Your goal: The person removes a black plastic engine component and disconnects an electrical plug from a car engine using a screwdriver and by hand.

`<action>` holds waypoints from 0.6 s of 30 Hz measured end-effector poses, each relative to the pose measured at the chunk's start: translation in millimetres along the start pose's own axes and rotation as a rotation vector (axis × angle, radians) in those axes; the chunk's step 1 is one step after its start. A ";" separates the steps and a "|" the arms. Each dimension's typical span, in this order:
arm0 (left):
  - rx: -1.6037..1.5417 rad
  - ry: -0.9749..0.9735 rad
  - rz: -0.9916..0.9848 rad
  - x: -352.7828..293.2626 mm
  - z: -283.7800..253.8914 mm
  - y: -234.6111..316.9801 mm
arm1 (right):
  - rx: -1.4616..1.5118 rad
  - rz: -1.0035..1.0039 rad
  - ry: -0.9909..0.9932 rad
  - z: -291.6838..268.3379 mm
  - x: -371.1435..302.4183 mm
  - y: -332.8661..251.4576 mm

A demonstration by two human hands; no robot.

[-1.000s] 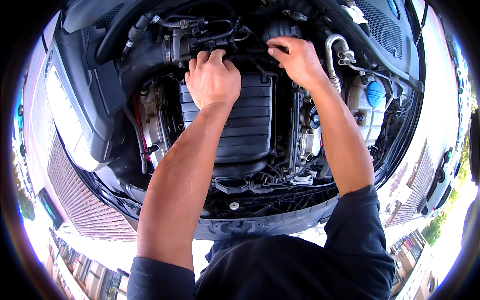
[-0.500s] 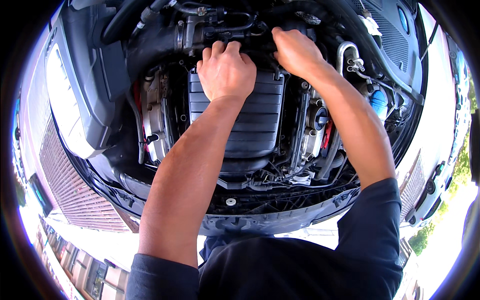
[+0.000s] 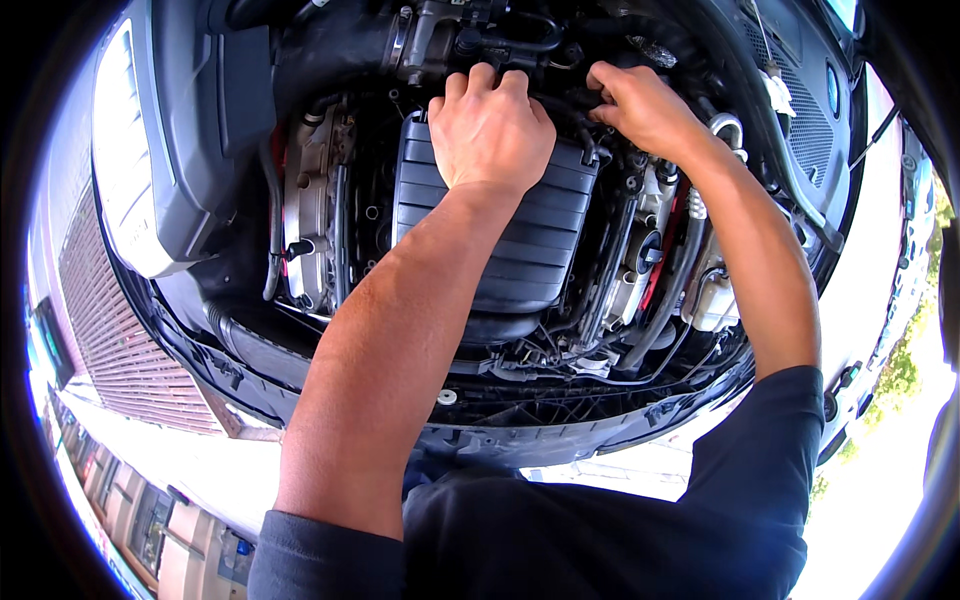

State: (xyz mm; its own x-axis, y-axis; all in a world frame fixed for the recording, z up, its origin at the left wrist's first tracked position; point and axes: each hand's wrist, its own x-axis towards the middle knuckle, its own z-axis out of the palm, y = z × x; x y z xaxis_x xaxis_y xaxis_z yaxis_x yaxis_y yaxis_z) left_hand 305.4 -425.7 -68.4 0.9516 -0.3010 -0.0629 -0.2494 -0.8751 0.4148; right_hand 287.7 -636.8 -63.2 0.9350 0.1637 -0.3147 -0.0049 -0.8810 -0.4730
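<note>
A black ribbed intake manifold (image 3: 530, 250) sits in the middle of an open engine bay. Over its far edge my left hand (image 3: 493, 135) is bent, back up, with the fingers curled down and their tips hidden. My right hand (image 3: 645, 108) is at the manifold's far right corner, beside a dark hose (image 3: 575, 112). Its thumb and forefinger are curled inward; whatever they grip is lost in shadow. Beyond my left fingers lies a metal throttle housing (image 3: 425, 45), joined to a wide black air duct (image 3: 335, 50).
Metal engine covers flank the manifold, the left one (image 3: 308, 190) beside a grey plastic housing (image 3: 175, 150). A black round cap (image 3: 650, 250) and a whitish reservoir (image 3: 714, 304) are on the right. Across the front runs a dark crossmember (image 3: 560, 440) bearing a small white disc (image 3: 447, 397).
The view has shifted, so the engine appears higher and farther right. Relative to it, my right hand has come nearer and rightward, and its thumb now shows. My left hand has slid slightly right.
</note>
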 end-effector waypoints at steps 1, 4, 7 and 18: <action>-0.005 0.001 0.001 0.8 0.1 0.8 | -0.005 -0.007 0.020 0.4 -1.7 1.3; -0.005 0.011 0.008 2.1 1.2 1.3 | -0.021 -0.036 0.067 5.6 -4.3 6.9; 0.001 0.014 0.012 2.1 1.8 1.6 | -0.051 -0.044 0.050 3.7 -5.1 5.6; 0.009 0.029 0.017 0.5 3.4 1.9 | -0.135 -0.074 0.036 5.7 -3.7 11.5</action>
State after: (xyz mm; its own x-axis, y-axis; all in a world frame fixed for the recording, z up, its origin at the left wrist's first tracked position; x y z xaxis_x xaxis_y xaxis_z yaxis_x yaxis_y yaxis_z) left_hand 304.7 -428.8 -70.8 0.9521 -0.3044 -0.0292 -0.2667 -0.8734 0.4076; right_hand 282.2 -645.0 -72.2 0.9432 0.2165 -0.2519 0.1099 -0.9191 -0.3785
